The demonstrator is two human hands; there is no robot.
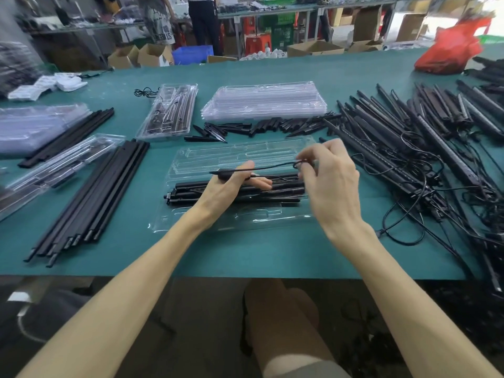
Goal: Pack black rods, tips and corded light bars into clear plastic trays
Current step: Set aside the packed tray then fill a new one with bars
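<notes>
Left hand (231, 185), right hand (331, 184) on cord (272, 167)

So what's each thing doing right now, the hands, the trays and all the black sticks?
left hand, holds the cord's thick end
right hand, pinches the cord's loop
cord, held between both hands
front tray, open, light bars in its middle
stacked trays, piled, empty
far tray, packed with black parts
tips, loose on the table
rods, lying side by side
heap, cords tangled

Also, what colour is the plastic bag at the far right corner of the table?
The bag is red. The head view shows it, slightly blurred.
</notes>
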